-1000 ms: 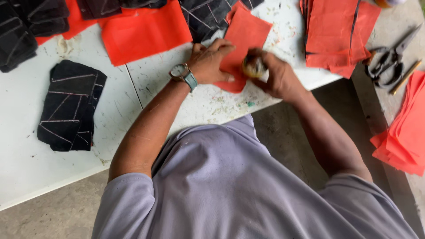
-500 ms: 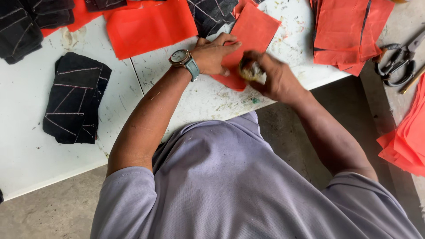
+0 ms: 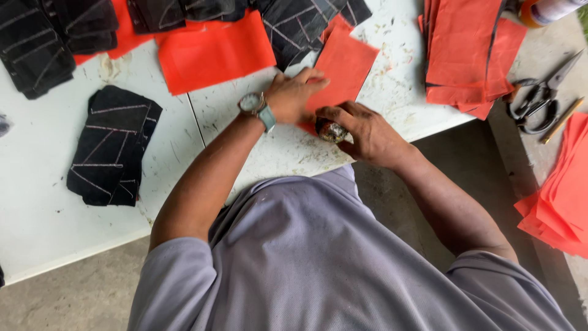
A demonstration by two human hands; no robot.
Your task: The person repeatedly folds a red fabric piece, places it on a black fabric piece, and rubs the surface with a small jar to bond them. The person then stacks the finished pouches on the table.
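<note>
Pinning red fabric piece (image 3: 343, 64) (table edge (image 3: 429, 127) close).

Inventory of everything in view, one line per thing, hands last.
red fabric piece: one, red-orange, under both hands
small object: one, dark and pale, in right hand
loose red sheet: one, red-orange, upper middle
red stack: one, upper right
red pile: one, right edge
black stitched pieces: several, left and along top
scissors: one pair, dark, right
white table: one, stained
wristwatch: one, left wrist
left hand: pressing the fabric
right hand: gripping the small object
</note>
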